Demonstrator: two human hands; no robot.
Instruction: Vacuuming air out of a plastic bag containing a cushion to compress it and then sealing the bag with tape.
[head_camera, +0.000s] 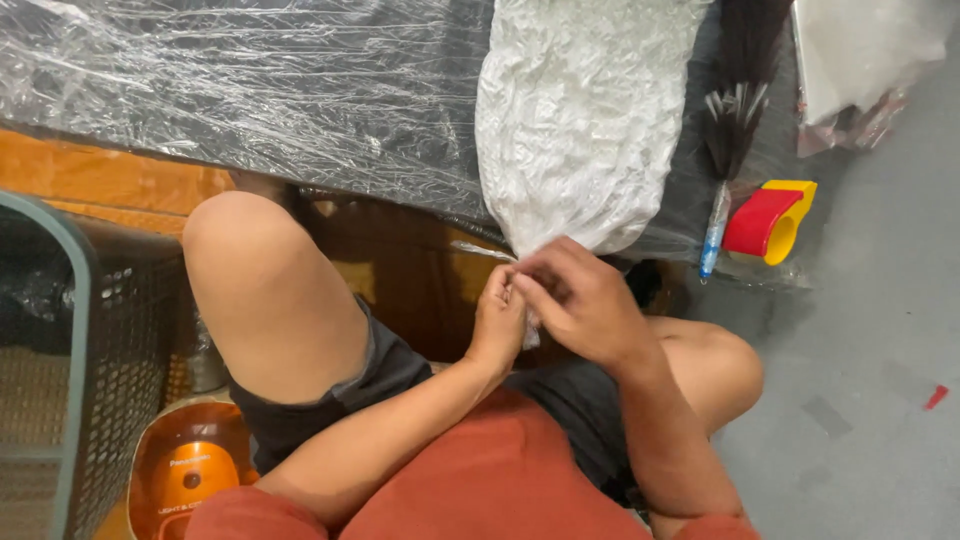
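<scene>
A crinkled white plastic bag (580, 110) lies on a black table (300, 90) wrapped in clear film, and its narrow lower end hangs over the table's near edge. My left hand (497, 320) and my right hand (575, 300) meet at that narrow end, both pinching the bag's tip between the fingers. I sit with bare knees under the table's edge, in dark shorts and a rust-red shirt.
A dark brush with a blue handle (728, 150) and a red and yellow tape dispenser (770, 220) lie at the table's right. A dark mesh basket (70, 350) stands at left, an orange appliance (185, 470) below it. Grey floor (860, 380) at right.
</scene>
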